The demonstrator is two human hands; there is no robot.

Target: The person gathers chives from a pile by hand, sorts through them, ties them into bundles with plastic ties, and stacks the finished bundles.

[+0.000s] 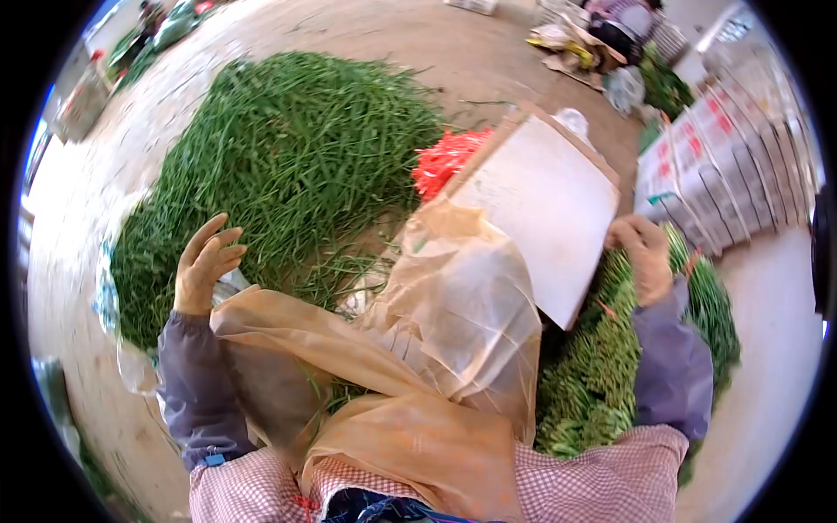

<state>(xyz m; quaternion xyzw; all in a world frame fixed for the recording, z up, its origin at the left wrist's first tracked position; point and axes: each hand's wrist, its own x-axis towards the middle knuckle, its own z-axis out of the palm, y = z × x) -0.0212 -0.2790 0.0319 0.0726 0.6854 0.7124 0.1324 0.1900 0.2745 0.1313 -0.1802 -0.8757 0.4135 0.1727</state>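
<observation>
My left hand (207, 268), in a tan glove, is raised at the near edge of a big loose pile of long thin green stalks (288, 148). Its fingers are apart and nothing is in them. My right hand (643, 260), gloved as well, is over tied bundles of green stalks with bud-like tips (588, 375), close to the right edge of a white-topped board (540, 192). Its fingers are bent and closed downward; what they hold, if anything, is hidden. A translucent tan plastic apron (410, 427) covers my lap and legs.
Red ties (446, 161) lie in a heap at the board's left. Stacked white boxes (724, 161) with red print stand at the right. Another person (623, 22) sits at the back right near cardboard (571, 48). Green sacks (174, 30) lie far left on the concrete floor.
</observation>
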